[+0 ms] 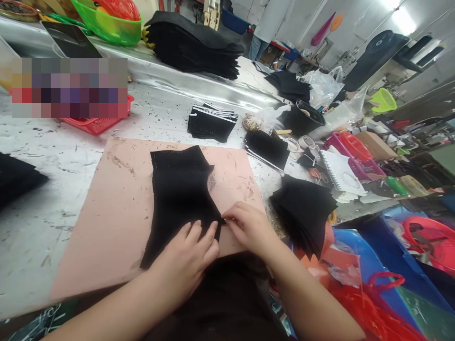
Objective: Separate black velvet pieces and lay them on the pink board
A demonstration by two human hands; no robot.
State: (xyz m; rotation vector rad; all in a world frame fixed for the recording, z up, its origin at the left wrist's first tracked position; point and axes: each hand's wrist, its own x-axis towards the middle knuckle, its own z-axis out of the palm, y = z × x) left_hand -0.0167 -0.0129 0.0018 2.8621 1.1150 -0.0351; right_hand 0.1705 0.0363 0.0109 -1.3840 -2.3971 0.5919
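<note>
L hand point(191, 253) loosely spread on black curved-edge fabric panel point(177, 189) atop flat pink board point(119, 203); R hand point(251, 229) pinching panel edge. Keep cloth flat, w/o stretch.

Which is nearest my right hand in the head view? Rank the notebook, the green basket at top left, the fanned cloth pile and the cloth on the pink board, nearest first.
1. Cloth on the pink board: at the right hand's fingertips.
2. Fanned cloth pile: to the right.
3. Notebook: right, beyond the pile.
4. Green basket: far left.
</note>
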